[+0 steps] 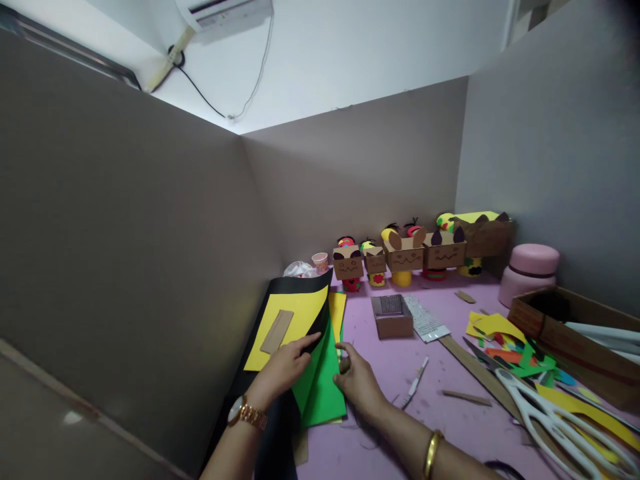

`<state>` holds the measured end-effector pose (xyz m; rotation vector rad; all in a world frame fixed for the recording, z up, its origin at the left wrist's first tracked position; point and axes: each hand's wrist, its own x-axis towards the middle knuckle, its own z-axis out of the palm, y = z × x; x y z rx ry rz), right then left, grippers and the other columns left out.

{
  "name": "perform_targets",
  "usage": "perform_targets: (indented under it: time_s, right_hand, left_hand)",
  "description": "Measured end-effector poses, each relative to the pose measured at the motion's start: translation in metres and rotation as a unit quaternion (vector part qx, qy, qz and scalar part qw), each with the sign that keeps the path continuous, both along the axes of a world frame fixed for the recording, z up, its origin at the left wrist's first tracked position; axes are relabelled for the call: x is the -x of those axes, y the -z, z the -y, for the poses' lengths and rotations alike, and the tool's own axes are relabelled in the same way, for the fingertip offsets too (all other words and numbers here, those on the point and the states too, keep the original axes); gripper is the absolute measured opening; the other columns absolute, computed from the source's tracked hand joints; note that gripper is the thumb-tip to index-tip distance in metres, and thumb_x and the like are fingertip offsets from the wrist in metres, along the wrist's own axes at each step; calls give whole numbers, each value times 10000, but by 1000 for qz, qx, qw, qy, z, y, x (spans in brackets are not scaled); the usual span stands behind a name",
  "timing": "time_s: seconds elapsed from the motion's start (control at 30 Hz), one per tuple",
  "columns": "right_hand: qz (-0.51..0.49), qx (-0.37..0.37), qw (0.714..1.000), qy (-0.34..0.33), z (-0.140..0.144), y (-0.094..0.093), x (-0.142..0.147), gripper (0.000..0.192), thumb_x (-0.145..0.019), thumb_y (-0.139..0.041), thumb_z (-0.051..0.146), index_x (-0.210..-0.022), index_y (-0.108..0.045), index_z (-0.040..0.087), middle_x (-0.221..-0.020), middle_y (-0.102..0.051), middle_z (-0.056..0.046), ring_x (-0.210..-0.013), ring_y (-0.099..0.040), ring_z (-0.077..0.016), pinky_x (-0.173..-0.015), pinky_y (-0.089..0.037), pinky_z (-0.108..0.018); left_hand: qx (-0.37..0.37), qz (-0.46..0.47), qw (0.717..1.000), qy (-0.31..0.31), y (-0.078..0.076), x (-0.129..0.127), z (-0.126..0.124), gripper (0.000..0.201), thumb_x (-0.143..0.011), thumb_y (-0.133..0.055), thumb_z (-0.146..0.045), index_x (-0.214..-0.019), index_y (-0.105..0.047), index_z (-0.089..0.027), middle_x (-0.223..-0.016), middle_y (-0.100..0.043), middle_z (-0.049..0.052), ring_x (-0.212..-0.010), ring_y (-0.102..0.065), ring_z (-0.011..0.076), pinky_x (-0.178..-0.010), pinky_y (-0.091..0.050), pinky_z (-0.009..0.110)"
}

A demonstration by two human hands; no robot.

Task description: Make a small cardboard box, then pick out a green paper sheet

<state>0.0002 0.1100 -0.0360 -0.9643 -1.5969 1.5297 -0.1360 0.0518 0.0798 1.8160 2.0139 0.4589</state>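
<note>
A stack of coloured paper lies at my left, with a black sheet (296, 285) and a yellow sheet (310, 303) folded up and leftward. My left hand (285, 367) bears on this lifted part, index finger stretched along the black edge, its other fingers curled and partly hidden. Beneath show green sheets (327, 390) and a strip of another yellow sheet (338, 308). At their right edge is my right hand (363, 387), thumb and index finger apart, fingertips touching or close to the green paper. A small brown cardboard piece (277, 331) rests on the lifted yellow sheet.
Box-faced cardboard figures (404, 255) line the back partition. An open small box (393, 319), a craft knife (416, 383), white-handled scissors (555, 420), paper scraps (520, 353), a pink jar (530, 272) and a cardboard tray (575, 353) occupy the purple table (370, 453).
</note>
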Motion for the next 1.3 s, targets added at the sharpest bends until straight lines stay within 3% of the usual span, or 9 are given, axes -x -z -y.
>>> perform_targets:
  time_s: [0.1,0.23,0.37,0.43,0.6,0.73,0.93,1.13,1.3]
  right_hand:
    - [60,-48,997,-11,-2,-7,-1,167,-868,-573,270,-989,-606,158,-1034,-626,-46,-910,-604,-192,-795,-494,-406]
    - [103,-68,992,-36,-7,-15,2,202,-897,-527,320,-959,-610,146,-940,-647,-30,-809,-627,-168,-730,-514,-370]
    - [146,-69,986,-43,-9,-14,5,216,-894,-530,330,-959,-607,140,-913,-647,-23,-760,-631,-158,-673,-526,-340]
    - [168,-81,982,-33,-9,-12,6,196,-880,-555,309,-965,-609,142,-950,-644,-28,-802,-628,-170,-703,-523,-357]
    - [207,-124,971,5,-5,-13,2,140,-859,-584,279,-925,-620,161,-1051,-622,-46,-945,-590,-199,-827,-474,-414]
    - [222,-135,966,-4,-3,-17,3,126,-870,-567,290,-878,-628,180,-1000,-639,-38,-899,-600,-178,-807,-481,-385]
    - [229,-84,969,-33,-6,-19,12,179,-881,-553,305,-949,-618,153,-949,-648,-23,-783,-626,-162,-697,-523,-341]
    - [211,-33,976,-36,-4,-21,7,200,-877,-556,313,-972,-616,147,-979,-641,-24,-820,-626,-184,-710,-524,-354]
    - [150,24,988,-38,-2,-15,6,199,-879,-555,311,-966,-610,140,-942,-641,-21,-776,-628,-167,-667,-529,-332]
  left_hand:
    - [-3,4,1000,0,1,0,-1,522,-792,-379,-141,-1305,-477,-155,-1363,-497,50,-1246,-455,168,-1051,-306,286]
    - [-9,6,1000,-6,6,3,-3,499,-811,-381,-167,-1299,-486,-168,-1355,-509,49,-1234,-465,167,-1037,-313,274]
    - [-4,1,1000,-23,8,4,-1,561,-754,-458,-171,-1313,-465,-213,-1208,-639,46,-950,-633,193,-816,-462,282]
    - [-1,-6,1000,-30,6,2,1,619,-707,-495,-151,-1319,-456,-231,-1092,-695,30,-820,-648,188,-719,-470,270]
    - [-4,-34,998,-43,-1,-2,6,620,-703,-479,-125,-1310,-468,-252,-1062,-699,15,-877,-634,190,-734,-451,258]
    - [-4,-66,997,-46,-1,-6,6,622,-709,-469,-114,-1314,-460,-256,-1101,-690,23,-923,-634,192,-778,-447,267]
    - [-5,-134,989,-56,5,-22,1,654,-668,-479,-64,-1303,-482,-223,-1214,-636,74,-1090,-585,221,-888,-423,295]
    - [6,-205,975,-86,5,-42,-1,597,-714,-452,-56,-1298,-489,-171,-1063,-698,163,-975,-643,279,-818,-464,370]
    - [16,-235,967,-97,5,-49,-2,579,-740,-441,-50,-1301,-484,-186,-1014,-712,158,-935,-657,272,-788,-471,362]
